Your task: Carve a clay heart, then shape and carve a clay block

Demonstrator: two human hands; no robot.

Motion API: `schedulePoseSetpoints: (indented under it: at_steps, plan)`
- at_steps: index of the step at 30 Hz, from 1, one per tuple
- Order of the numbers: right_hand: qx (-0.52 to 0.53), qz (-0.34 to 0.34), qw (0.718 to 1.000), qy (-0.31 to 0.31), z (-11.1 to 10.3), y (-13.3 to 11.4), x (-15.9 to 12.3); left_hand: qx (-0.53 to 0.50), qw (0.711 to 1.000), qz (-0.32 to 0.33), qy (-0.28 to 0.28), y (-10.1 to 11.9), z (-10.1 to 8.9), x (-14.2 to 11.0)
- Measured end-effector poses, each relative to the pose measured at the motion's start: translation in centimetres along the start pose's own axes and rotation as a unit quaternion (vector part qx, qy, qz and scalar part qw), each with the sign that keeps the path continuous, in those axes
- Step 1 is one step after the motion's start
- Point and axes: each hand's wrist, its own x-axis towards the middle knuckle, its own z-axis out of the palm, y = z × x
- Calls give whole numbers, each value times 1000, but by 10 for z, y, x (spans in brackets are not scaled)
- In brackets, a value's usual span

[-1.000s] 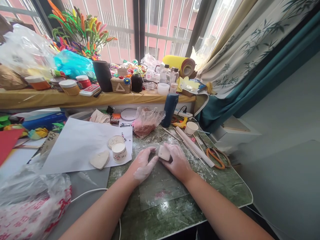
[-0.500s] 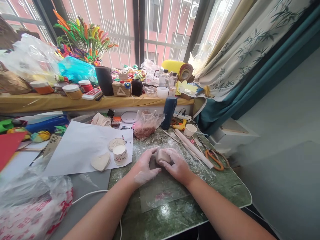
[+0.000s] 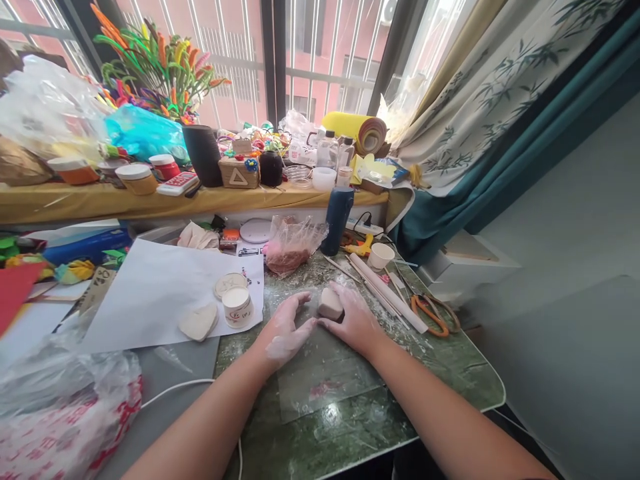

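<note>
A green-marbled table [image 3: 350, 427], dusted white, is standing below a bright window [image 3: 330, 60], and a clear sheet [image 3: 300, 397] is lying on it beneath the hands. The right hand [image 3: 357, 321] is curving thumb and fingers around a pale, blocky lump [image 3: 331, 305] over that sheet; the left hand [image 3: 285, 333] is facing it, thumb and fingers spread, seemingly not touching. Even, light pressure and frequent turning would probably be keeping the sides smooth.

A white triangle sign [image 3: 237, 177] marks the brown box [image 3: 252, 177].
</note>
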Motion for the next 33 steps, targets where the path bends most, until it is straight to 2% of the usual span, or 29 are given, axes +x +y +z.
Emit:
schedulePoseSetpoints:
  at_steps: [3,7,8,13,19,23,28,30,33]
  plan:
    - [24,-14,1000,-1,-6,-1,-1,12,1000,1,-4,0,0,0]
    - [60,8,991,122,-10,0,-1,28,1000,1,-10,1,0,0]
    - [56,16,990,130,-9,0,0,32,999,3,-11,1,0,0]
    - [18,6,1000,25,-1,1,5,44,999,7,-19,-1,-1,0]
    - [24,13,999,25,-7,1,4,31,999,-1,-21,-2,0,-1]
    - [44,-73,996,-18,-11,-5,-5,-8,1000,-17,-9,0,0,0]
    - [40,-150,986,-57,-12,-14,-13,-66,994,-59,56,5,-5,6]
    - [46,-156,986,-38,-15,-16,-13,-68,994,-62,67,6,-7,7]
    - [76,-117,987,76,-22,-18,-10,-72,993,-62,65,4,-5,8]
